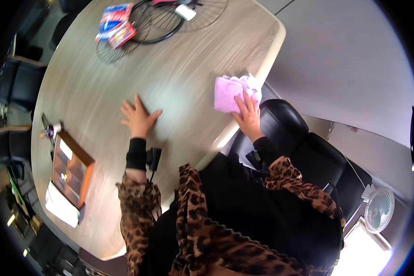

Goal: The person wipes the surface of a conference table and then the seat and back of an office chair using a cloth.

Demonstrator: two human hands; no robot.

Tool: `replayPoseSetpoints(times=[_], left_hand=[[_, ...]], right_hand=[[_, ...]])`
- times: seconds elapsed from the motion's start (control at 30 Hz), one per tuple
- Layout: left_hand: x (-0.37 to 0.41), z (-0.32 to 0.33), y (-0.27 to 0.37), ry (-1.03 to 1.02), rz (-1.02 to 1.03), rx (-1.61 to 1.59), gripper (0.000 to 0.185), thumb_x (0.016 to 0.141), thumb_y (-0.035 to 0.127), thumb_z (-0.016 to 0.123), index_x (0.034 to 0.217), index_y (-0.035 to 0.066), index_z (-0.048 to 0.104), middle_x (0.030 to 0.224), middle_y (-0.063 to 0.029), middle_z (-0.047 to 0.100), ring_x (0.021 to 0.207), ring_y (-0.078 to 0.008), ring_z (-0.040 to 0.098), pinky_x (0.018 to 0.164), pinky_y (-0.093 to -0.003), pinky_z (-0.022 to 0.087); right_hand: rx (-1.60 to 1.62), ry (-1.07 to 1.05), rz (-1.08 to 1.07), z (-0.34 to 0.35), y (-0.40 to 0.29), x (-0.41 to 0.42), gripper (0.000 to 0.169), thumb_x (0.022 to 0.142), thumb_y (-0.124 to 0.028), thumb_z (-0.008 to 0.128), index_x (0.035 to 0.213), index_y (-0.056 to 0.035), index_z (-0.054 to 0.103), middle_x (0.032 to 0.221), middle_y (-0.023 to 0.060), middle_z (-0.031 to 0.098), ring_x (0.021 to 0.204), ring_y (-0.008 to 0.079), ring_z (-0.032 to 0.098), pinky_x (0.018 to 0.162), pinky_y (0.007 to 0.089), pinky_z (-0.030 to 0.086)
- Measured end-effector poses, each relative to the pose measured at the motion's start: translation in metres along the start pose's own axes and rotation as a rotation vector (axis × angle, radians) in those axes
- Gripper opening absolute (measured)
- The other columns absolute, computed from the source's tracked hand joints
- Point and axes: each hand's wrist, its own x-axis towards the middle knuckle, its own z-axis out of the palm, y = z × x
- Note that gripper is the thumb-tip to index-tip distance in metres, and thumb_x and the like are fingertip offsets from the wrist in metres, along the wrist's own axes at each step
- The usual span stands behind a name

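A folded pink cloth (pixel 226 95) lies near the right edge of the wood-grain table (pixel 179 58). My right hand (pixel 249 117) rests on the cloth's near side, fingers and thumb spread over it, and its far side is bunched up. My left hand (pixel 139 117) is palm down at the middle of the table with its fingers apart and holds nothing. Whether that palm presses on the surface or hovers just above it, I cannot tell. Both wrists wear black bands with small black devices.
Black wire grilles (pixel 151 26), a white cylinder (pixel 185 12) and colourful packets (pixel 115 22) lie at the far end. At left are a wooden compartment box (pixel 69 169) and white sheets (pixel 62 205). A black chair (pixel 284 117) and small fan (pixel 378 209) stand at right.
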Motion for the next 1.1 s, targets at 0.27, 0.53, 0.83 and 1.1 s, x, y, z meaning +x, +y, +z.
replayPoseSetpoints(times=[0.27, 0.53, 0.83, 1.1], left_hand=[[-0.121, 0.022, -0.088, 0.242, 0.175, -0.259, 0.08, 0.078, 0.034, 0.073, 0.144, 0.011, 0.035, 0.148, -0.0297, 0.026, 0.138, -0.0441, 0.023, 0.107, -0.0615, 0.023], [-0.337, 0.064, -0.313, 0.35, -0.188, -0.378, 0.073, 0.081, 0.021, 0.07, 0.143, 0.007, 0.036, 0.148, -0.0295, 0.027, 0.136, -0.0458, 0.027, 0.11, -0.0507, 0.027], [-0.561, 0.115, -0.395, 0.509, -0.83, -0.43, 0.068, 0.08, 0.016, 0.069, 0.14, 0.004, 0.039, 0.145, -0.0304, 0.029, 0.133, -0.0473, 0.031, 0.109, -0.0482, 0.03], [-0.616, 0.127, -0.356, 0.6, -1.199, -0.643, 0.069, 0.076, 0.013, 0.072, 0.138, 0.007, 0.043, 0.143, -0.03, 0.034, 0.133, -0.0452, 0.035, 0.109, -0.0438, 0.034]], right_hand=[[0.044, -0.396, -0.494, 0.023, -0.103, -0.139, 0.061, 0.077, -0.019, 0.07, 0.135, -0.0266, 0.051, 0.146, 0.0053, 0.038, 0.14, 0.0324, 0.027, 0.107, 0.0582, 0.024], [-0.043, -0.691, -1.057, 0.108, -0.282, -0.199, 0.059, 0.075, -0.016, 0.071, 0.13, -0.0256, 0.054, 0.143, 0.0027, 0.041, 0.139, 0.028, 0.03, 0.111, 0.0581, 0.021], [-0.028, -0.961, -1.74, 0.207, -0.473, -0.283, 0.057, 0.074, -0.023, 0.072, 0.128, -0.0237, 0.056, 0.145, 0.0031, 0.04, 0.138, 0.0266, 0.03, 0.11, 0.0581, 0.023], [0.068, -1.061, -1.797, 0.259, -0.571, -0.354, 0.054, 0.074, -0.024, 0.073, 0.126, -0.0227, 0.057, 0.143, 0.0045, 0.039, 0.136, 0.032, 0.031, 0.105, 0.0613, 0.028]])
